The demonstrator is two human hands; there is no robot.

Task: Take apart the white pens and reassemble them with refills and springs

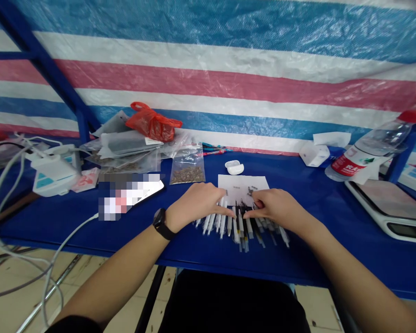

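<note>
A row of slim pens, some white and some dark, several in clear sleeves, lies side by side near the table's front edge. My left hand reaches over the left part of the row; its thumb stretches towards the middle, apart from the forefinger. From the other side comes my right hand, its thumb pointing left at the pens and its forefinger bent. Both thumb tips are at the pens, with a small gap between them. The other fingers are partly hidden. Behind the pens, small metal pieces rest on white paper.
Beyond the paper is an open white earbud case. A plugged-in phone, a bag of small brown parts and a red plastic bag are to the left. A bottle and a scale stand right.
</note>
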